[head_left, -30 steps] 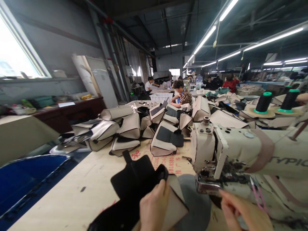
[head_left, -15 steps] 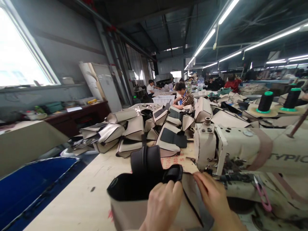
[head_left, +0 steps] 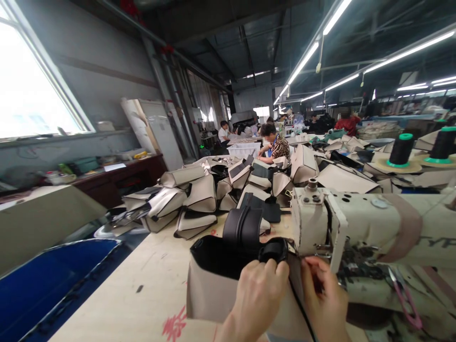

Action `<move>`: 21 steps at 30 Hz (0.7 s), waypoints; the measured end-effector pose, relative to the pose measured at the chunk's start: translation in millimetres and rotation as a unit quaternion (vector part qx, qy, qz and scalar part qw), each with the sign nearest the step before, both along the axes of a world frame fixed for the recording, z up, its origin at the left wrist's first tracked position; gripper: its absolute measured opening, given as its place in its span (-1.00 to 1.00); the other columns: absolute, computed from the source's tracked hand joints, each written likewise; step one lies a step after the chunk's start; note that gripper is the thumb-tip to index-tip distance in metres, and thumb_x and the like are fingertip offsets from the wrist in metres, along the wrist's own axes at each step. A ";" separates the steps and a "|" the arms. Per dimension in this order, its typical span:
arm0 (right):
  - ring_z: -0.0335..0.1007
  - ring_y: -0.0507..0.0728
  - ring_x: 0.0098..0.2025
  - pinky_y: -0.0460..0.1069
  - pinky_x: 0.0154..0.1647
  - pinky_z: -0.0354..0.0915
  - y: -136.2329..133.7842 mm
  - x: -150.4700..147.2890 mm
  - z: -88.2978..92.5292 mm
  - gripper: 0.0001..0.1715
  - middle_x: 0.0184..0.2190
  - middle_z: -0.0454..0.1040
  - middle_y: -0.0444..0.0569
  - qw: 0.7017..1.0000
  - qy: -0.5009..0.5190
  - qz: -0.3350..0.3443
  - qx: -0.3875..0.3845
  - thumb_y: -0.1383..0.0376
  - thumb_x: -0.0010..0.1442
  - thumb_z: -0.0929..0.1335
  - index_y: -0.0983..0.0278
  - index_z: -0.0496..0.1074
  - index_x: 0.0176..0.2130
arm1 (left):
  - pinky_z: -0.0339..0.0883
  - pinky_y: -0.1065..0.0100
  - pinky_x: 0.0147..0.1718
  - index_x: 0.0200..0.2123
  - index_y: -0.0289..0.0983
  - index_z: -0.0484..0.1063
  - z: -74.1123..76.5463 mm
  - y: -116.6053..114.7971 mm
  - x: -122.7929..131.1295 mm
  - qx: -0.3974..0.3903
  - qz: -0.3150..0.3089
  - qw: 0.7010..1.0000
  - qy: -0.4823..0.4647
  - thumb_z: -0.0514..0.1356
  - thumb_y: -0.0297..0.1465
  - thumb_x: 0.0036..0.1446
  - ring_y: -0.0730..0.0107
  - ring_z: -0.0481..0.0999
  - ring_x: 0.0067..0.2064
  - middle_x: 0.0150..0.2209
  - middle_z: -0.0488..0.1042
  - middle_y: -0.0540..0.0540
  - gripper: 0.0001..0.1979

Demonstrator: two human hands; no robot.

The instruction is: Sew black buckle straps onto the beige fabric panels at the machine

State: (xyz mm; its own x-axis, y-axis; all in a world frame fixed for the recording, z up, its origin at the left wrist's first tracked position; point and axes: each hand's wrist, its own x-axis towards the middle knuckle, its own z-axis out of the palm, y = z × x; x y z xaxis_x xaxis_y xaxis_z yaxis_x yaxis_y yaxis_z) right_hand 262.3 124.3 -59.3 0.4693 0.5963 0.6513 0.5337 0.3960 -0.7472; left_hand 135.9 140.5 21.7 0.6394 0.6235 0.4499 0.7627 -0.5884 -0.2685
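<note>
A beige handbag with black edging and a dark inside stands on the pale tabletop in front of me, its mouth facing up. A wide black flap rises from its far side. My left hand is closed over the near top rim, fingertips hidden inside the bag. My right hand pinches the bag's right side edge, close to the needle end of the sewing machine. Part of the right fingers is hidden behind that edge.
Several similar beige bags are heaped behind the table. Pink-handled thread snips lie by the machine bed. Black thread cones stand at the right. A blue-lined bin is at left. A co-worker sits beyond the heap.
Both hands and the bag have moved right and slightly away from me, nearer the machine. My right fingers have gone from lying extended along the edge to a curled pinch.
</note>
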 end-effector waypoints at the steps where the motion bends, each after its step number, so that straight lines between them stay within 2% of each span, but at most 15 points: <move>1: 0.44 0.01 -0.43 -0.19 -0.41 0.32 -0.3 0.6 -1.3 -0.78 -0.41 0.50 -0.05 1.000 0.006 0.005 -0.004 0.23 0.19 0.28 0.32 0.36 -0.21 | -0.07 0.32 -0.55 -0.50 -0.21 0.26 2.7 -1.3 1.7 -0.005 0.009 1.000 -0.002 0.03 -0.48 0.14 0.42 0.27 -0.58 -0.58 0.33 0.02 -0.83; 4: 0.45 0.05 -0.37 -0.15 -0.36 0.34 -1.0 1.1 -6.0 -0.72 -0.38 0.50 -0.02 1.000 0.028 0.003 -0.007 0.18 0.18 0.29 0.33 0.35 -0.17 | -0.11 0.32 -0.56 -0.49 -0.20 0.29 16.6 -4.6 6.8 -0.033 0.028 0.999 -0.007 0.00 -0.44 0.16 0.42 0.31 -0.58 -0.60 0.34 0.01 -0.81; 7: 0.46 0.05 -0.38 -0.15 -0.41 0.34 -1.6 1.2 -5.5 -0.69 -0.34 0.50 0.00 1.000 0.005 -0.005 -0.010 0.16 0.18 0.30 0.33 0.35 -0.15 | -0.16 0.33 -0.58 -0.47 -0.20 0.33 33.9 -5.0 9.9 -0.071 0.039 0.997 0.005 -0.01 -0.42 0.17 0.42 0.33 -0.59 -0.60 0.35 0.00 -0.80; 9: 0.46 0.05 -0.43 -0.15 -0.44 0.32 -1.8 1.2 -0.8 -0.68 -0.36 0.51 0.00 0.999 -0.031 -0.033 -0.001 0.15 0.18 0.30 0.34 0.37 -0.17 | -0.19 0.33 -0.58 -0.45 -0.20 0.34 41.7 -2.0 11.5 -0.082 0.038 0.996 0.011 -0.01 -0.42 0.17 0.41 0.34 -0.59 -0.60 0.37 -0.01 -0.80; 11: 0.45 0.05 -0.47 -0.15 -0.45 0.31 -1.6 0.9 5.5 -0.69 -0.40 0.51 0.00 0.996 -0.061 -0.071 0.004 0.15 0.20 0.27 0.35 0.39 -0.21 | -0.20 0.33 -0.59 -0.44 -0.20 0.35 43.4 2.2 12.9 -0.087 0.031 0.996 0.009 -0.03 -0.41 0.18 0.39 0.35 -0.60 -0.60 0.38 -0.02 -0.79; 13: 0.45 0.04 -0.50 -0.15 -0.47 0.29 -1.7 1.0 10.8 -0.70 -0.44 0.51 -0.02 0.993 -0.083 -0.078 -0.001 0.17 0.23 0.24 0.34 0.40 -0.24 | -0.20 0.34 -0.61 -0.46 -0.21 0.36 38.4 3.7 12.2 -0.104 0.006 0.995 0.010 -0.02 -0.41 0.18 0.40 0.34 -0.62 -0.61 0.40 -0.02 -0.78; 17: 0.45 0.00 -0.51 -0.20 -0.55 0.25 -5.8 3.7 7.3 -0.73 -0.47 0.50 -0.09 0.991 -0.130 -0.010 -0.013 0.20 0.25 0.21 0.31 0.39 -0.27 | -0.15 0.35 -0.64 -0.50 -0.18 0.37 14.4 -17.1 -8.1 -0.118 -0.031 0.992 0.009 -0.01 -0.40 0.18 0.42 0.30 -0.67 -0.64 0.40 -0.01 -0.74; 19: 0.44 0.00 -0.54 -0.20 -0.55 0.27 -10.9 5.0 -0.8 -0.72 -0.49 0.50 -0.10 0.990 -0.141 0.017 -0.024 0.18 0.25 0.21 0.29 0.39 -0.28 | -0.05 0.37 -0.64 -0.56 -0.16 0.39 2.2 -36.4 -30.0 -0.144 -0.010 0.989 -0.041 0.01 -0.37 0.15 0.44 0.27 -0.69 -0.69 0.37 0.00 -0.72; 21: 0.42 0.02 -0.57 -0.17 -0.52 0.31 -17.5 4.9 -7.7 -0.70 -0.53 0.49 -0.11 0.988 -0.141 0.041 -0.052 0.14 0.26 0.19 0.24 0.39 -0.30 | 0.07 0.38 -0.60 -0.62 -0.13 0.40 -2.2 -51.4 -56.0 -0.190 0.025 0.975 -0.112 0.04 -0.33 0.11 0.46 0.25 -0.70 -0.74 0.31 0.02 -0.70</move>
State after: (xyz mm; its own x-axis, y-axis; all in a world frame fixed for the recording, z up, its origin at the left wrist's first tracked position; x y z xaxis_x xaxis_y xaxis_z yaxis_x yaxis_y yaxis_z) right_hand 267.1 106.8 -67.0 0.2257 0.6954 0.6823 0.6957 0.3752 -0.6126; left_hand 79.9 89.1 19.5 0.5158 0.8009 0.3042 0.8079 -0.5729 0.1383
